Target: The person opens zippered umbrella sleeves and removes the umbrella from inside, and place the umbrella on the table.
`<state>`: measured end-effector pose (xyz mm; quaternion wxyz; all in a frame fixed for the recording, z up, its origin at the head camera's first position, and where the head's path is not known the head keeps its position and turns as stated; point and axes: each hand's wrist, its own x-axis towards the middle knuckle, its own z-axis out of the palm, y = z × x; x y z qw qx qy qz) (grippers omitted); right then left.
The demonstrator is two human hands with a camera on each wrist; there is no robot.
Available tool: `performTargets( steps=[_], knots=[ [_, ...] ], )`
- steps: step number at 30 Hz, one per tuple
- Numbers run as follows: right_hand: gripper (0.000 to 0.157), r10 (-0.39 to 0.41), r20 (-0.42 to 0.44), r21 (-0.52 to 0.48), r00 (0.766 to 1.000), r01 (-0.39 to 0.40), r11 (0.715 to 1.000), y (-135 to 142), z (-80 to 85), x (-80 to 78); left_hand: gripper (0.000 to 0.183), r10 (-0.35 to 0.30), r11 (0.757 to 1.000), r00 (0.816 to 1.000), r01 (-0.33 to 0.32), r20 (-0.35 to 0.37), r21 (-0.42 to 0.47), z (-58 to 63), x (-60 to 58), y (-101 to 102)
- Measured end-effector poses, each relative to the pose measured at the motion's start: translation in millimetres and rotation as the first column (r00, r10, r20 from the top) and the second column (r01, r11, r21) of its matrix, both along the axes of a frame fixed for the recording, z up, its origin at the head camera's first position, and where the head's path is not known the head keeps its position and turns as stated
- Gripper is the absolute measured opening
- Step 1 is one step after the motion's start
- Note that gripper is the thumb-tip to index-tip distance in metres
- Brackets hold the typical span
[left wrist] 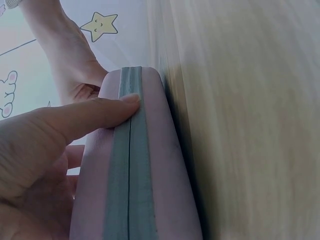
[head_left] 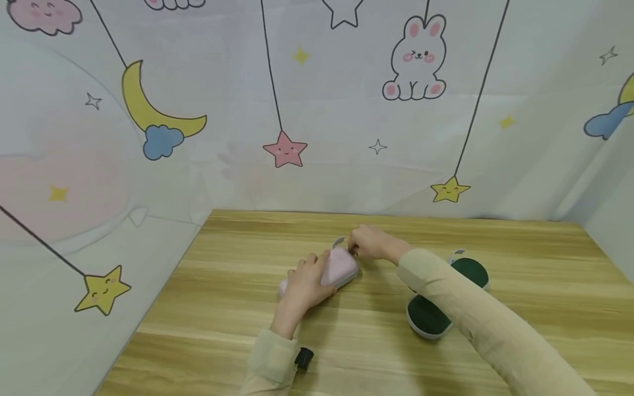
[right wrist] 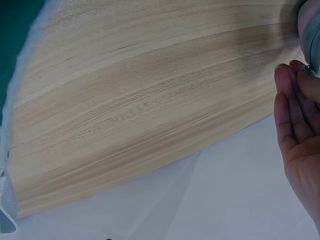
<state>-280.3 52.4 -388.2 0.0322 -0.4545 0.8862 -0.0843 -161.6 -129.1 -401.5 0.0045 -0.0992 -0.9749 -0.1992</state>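
Note:
A pink case (head_left: 342, 265) with a grey zipper band (left wrist: 140, 190) lies on the wooden table. Along the side seen in the left wrist view, the band's two halves meet in a thin line. My left hand (head_left: 308, 281) grips the case from above, its thumb (left wrist: 107, 112) pressing across the zipper band and the other fingers over the top. At the far end of the case, my right hand (head_left: 373, 242) pinches a small metal zipper pull (right wrist: 308, 70) between thumb and forefinger. A light loop strap (head_left: 339, 241) stands up beside that end.
Under my right forearm, a dark green case (head_left: 428, 317) lies spread in two halves, partly hidden by the sleeve. Its own loop strap (head_left: 458, 253) points up. A small black object (head_left: 304, 358) is beside my left cuff. A patterned cloth (head_left: 342, 181) hangs behind the table.

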Motion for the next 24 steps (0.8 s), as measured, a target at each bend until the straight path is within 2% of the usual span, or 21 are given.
performTargets(
  steps=[10, 24],
  knots=[
    [0.022, 0.017, -0.003, -0.011, 1.0, -0.017, 1.0, 3.0, -0.2, -2.1, 0.078, 0.008, 1.0, 1.0, -0.008, 0.005, -0.008, 1.2, -2.2, 2.3],
    [0.021, 0.017, 0.023, 0.03, 1.0, -0.018, 0.999, 6.6, 0.7, -2.3, 0.078, 0.013, 1.0, 1.0, -0.013, -0.008, -0.015, 0.5, -4.0, 4.5]
  ],
)
